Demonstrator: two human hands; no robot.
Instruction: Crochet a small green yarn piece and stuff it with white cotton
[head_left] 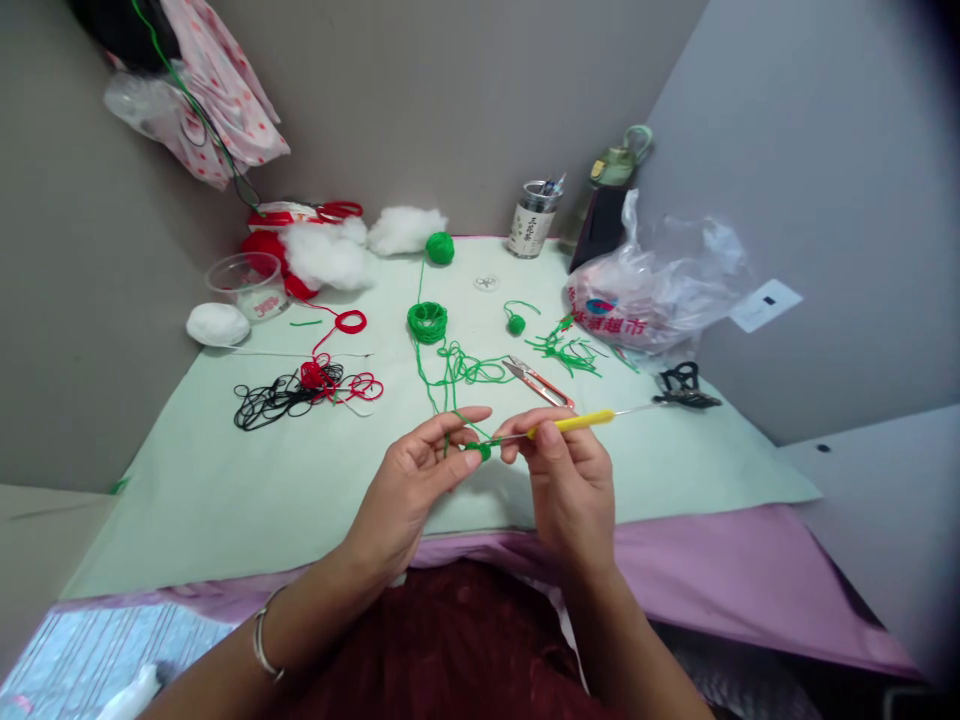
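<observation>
My left hand (424, 465) pinches a small green crochet piece (480, 451) between thumb and fingers, with green yarn running over the fingers. My right hand (566, 465) grips a crochet hook (577, 422) by its yellow handle; the metal tip meets the green piece. From my left hand the working strand leads back to loose green yarn (472, 368) and a wound green coil (427, 323). Just beyond my right hand lie orange-handled thread snips (541, 382). A small green crocheted ball (516, 325) with a tail sits farther back.
Black yarn (274, 398) and red yarn (322, 377) lie tangled at left, near a clear plastic cup (251, 285) and white stuffing (330, 255). Green scraps (570, 352), a plastic bag (652, 295) and a black hair clip (682, 388) occupy the right. A pen canister (532, 225) stands behind.
</observation>
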